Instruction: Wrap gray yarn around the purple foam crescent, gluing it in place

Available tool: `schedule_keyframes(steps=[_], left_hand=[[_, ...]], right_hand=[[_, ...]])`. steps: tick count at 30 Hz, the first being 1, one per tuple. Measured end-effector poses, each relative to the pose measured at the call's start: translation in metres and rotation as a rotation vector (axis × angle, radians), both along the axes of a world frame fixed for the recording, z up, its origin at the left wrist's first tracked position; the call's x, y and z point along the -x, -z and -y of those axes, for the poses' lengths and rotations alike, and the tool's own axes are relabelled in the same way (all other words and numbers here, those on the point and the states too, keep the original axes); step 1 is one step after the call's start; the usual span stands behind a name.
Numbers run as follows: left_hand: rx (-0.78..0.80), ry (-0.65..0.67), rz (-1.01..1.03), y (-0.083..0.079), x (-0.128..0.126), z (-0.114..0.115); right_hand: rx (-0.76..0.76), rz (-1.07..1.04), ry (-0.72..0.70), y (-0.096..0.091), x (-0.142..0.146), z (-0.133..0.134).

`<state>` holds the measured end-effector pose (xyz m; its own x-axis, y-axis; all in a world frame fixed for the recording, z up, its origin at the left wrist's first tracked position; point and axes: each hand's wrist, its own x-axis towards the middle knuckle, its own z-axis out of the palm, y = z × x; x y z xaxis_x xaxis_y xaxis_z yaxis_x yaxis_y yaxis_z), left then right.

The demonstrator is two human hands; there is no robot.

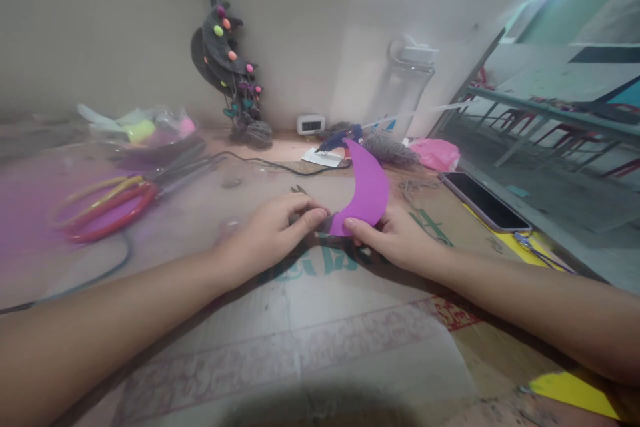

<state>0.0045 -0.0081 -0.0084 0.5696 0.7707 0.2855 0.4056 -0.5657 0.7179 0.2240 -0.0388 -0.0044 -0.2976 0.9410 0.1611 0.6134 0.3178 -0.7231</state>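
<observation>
A purple crescent-shaped piece [370,187], flat like felt or paper, stands upright above the middle of the table. My right hand [395,233] pinches its lower part, thumb in front and fingers behind. At the crescent's lower tip, my left hand [275,230] is closed, thumb against forefinger, over a small dark grey bit that I cannot make out. Two small pointed metal tips [299,191] show just beyond the left hand; whether they are held or lying there is unclear. Behind the crescent lies a blue glue gun [340,138] with a clear stick.
Red-and-yellow-handled scissors [110,210] and a plastic bag of pompoms [140,127] are at left. A grey moon decoration [225,47] hangs at the wall. Behind are a small clock [311,125], grey yarn [393,149] and a clear jug [407,90]; a phone [485,200] lies at right.
</observation>
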Motion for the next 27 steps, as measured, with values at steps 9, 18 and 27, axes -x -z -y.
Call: schedule_keyframes(steps=[9, 18, 27], left_hand=[[-0.039, 0.036, -0.025, -0.0002, 0.0001, -0.0004], [-0.080, 0.075, -0.035, -0.0008, 0.0014, 0.0003], [0.045, -0.002, -0.025, -0.0001, -0.0002, 0.0008]], right_hand=[[-0.025, 0.033, -0.030, 0.0006, -0.0004, -0.0004], [-0.040, 0.063, -0.039, -0.0004, -0.0014, -0.0003], [-0.054, 0.010, -0.017, 0.0002, -0.0003, -0.0003]])
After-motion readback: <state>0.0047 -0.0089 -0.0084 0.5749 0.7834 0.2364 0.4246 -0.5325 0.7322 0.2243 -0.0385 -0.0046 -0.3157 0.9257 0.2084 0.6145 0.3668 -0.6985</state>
